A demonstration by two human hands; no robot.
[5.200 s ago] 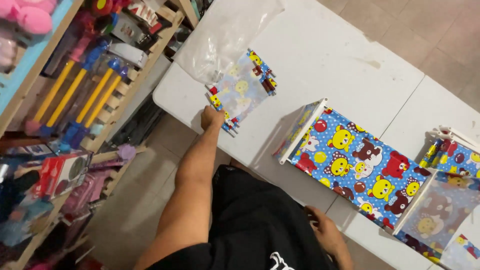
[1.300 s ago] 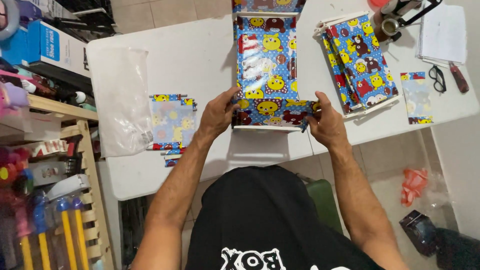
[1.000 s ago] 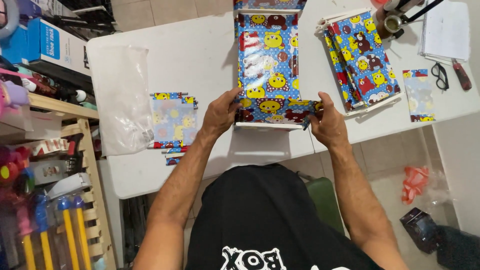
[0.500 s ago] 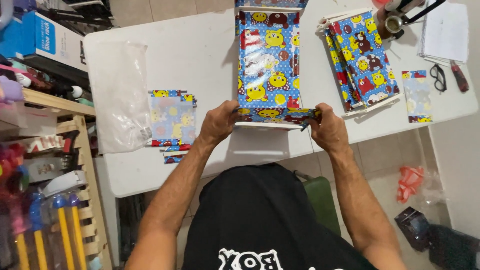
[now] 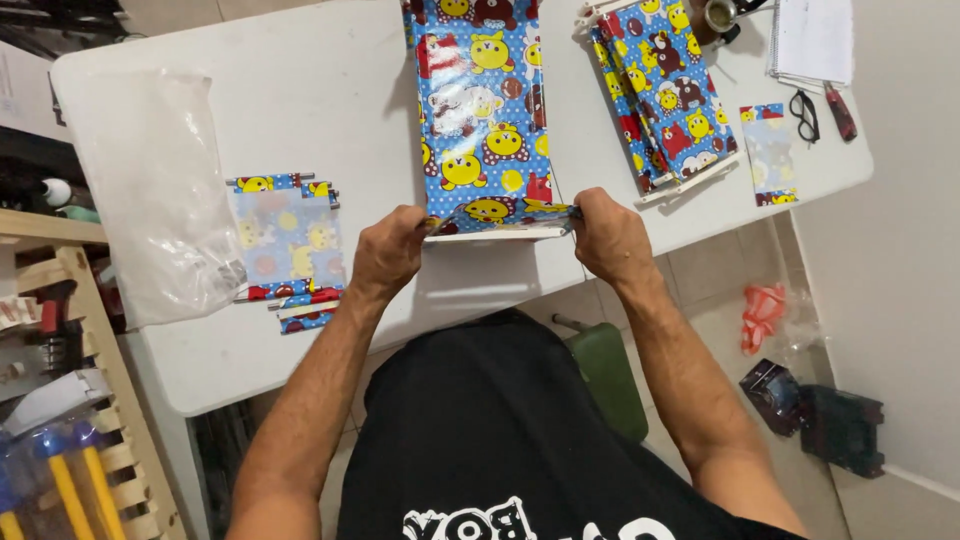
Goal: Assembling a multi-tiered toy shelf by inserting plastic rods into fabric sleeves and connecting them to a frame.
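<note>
Two hands, left [image 5: 385, 252] and right [image 5: 610, 235], are clenched on the near end of a blue cartoon-print panel [image 5: 480, 110] on the white table [image 5: 320, 90], with finished panels [image 5: 665, 90] stacked far right.

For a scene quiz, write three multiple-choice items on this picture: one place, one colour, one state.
1. Where does the clear plastic bag lie?
A. left part of the table
B. on the floor
C. under the glasses

2. Main colour of the printed sheet?
A. green
B. blue
C. black

3. How is the sheet's near end held?
A. one hand
B. no hand
C. both hands

Answers: 1 A, it rests on the tabletop's left. 2 B, blue ground with cartoon figures. 3 C, left hand and right hand grip its corners.
</note>
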